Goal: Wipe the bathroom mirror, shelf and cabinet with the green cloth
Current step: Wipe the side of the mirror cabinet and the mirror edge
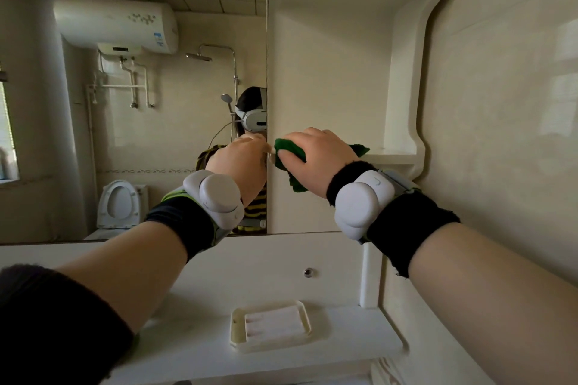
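Up against the white cabinet (328,87), the green cloth (289,153) is bunched in the right hand (312,159), fingers curled tight around it, at the cabinet's left edge beside the mirror (125,119); the left hand (240,162) sits at that same edge, its grip hidden. Below, a soap dish (270,325) rests on the shelf (359,341).

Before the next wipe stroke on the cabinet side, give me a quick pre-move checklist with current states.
1. Green cloth gripped by right hand: ok.
2. Cloth pressed flat against cabinet panel: cannot tell.
3. Left hand off the cloth, at the mirror edge: ok.
4. Small shelf beside the cloth bare: ok.
5. Soap dish below, away from both hands: ok.
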Tool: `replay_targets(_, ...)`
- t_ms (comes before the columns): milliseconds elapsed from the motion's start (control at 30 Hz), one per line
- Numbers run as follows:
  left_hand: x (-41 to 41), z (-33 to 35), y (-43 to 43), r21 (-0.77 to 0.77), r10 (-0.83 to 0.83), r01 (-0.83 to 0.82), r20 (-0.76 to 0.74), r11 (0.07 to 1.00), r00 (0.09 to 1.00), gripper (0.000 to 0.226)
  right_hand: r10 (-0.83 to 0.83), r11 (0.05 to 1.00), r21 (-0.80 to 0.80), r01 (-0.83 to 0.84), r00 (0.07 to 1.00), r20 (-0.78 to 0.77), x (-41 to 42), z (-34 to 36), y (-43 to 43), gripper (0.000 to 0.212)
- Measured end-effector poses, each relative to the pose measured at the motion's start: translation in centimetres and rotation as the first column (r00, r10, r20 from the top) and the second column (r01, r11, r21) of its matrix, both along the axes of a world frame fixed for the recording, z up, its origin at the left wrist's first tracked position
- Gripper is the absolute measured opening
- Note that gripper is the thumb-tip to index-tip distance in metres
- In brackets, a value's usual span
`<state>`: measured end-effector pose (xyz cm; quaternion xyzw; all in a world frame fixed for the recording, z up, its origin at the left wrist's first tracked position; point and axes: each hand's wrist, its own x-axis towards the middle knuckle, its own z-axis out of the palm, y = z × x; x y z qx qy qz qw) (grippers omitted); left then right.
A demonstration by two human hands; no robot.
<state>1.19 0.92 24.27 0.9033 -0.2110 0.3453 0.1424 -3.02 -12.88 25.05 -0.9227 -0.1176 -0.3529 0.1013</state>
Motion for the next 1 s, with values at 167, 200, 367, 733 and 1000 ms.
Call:
replay_targets(167,0.0,0.8,0.3,0.036,0.020,-0.020,-0.003,0.999,1.000,0.035,0.076,0.987,0.150,-0.050,0.981,-0.176,0.7,1.6,0.0,0.025)
replay_targets(200,0.1,0.9,0.3,0.040,0.022,-0.022,-0.006,0.999,1.000,0.036,0.086,0.983,0.174,-0.050,0.976,-0.201,0.8,1.9,-0.1,0.023)
replay_targets(367,0.3,1.9,0.6,-0.003,0.020,-0.020,0.002,1.000,1.000,0.034,0.025,0.993,0.120,0.010,0.959,-0.282,1.4,3.0,-0.1,0.033)
replay_targets(733,0.4,3.9,-0.6,0.069,-0.013,0.020,-0.100,0.997,0.995,0.032,0.199,0.919,0.385,-0.089,0.946,-0.256,1.5,4.5,-0.2,0.006)
replay_targets(1000,0.7,4.1,-0.8,0.139,-0.011,0.017,-0.047,0.990,0.999,0.031,0.017,0.959,0.281,0.036,0.983,-0.184,2.8,4.4,0.3,0.014)
